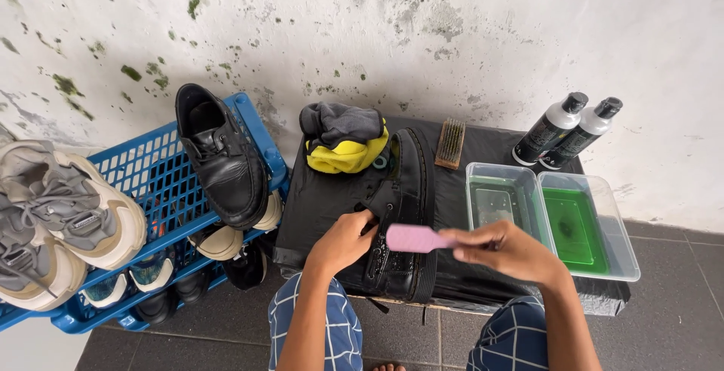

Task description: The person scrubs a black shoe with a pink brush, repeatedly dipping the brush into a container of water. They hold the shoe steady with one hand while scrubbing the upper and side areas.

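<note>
So the person is sitting at a black-covered tabletop (483,152) with a black leather shoe (403,213) lying right in front of them. The left hand (343,241) is gripping the shoe's side near the laces, holding it steady. The right hand (509,250) is closed around the handle of a pink brush (415,238), with the brush head hovering just over the shoe's laced upper.

Progress-wise, it's looking like the scrubbing is only partly done. The shoe isn't showing obvious foam or wet shine, though the leather is dark enough that it's hard to tell. Just beyond the right hand, two clear tubs (550,224) are holding greenish liquid, with two bottles (566,130) behind them. A second black shoe (219,156) is sitting untouched on the blue crate (162,167) left of the left hand, so that one's probably left to do. A wooden brush (450,143) and a yellow-grey cloth (343,141) are lying unused past the shoe.
</note>
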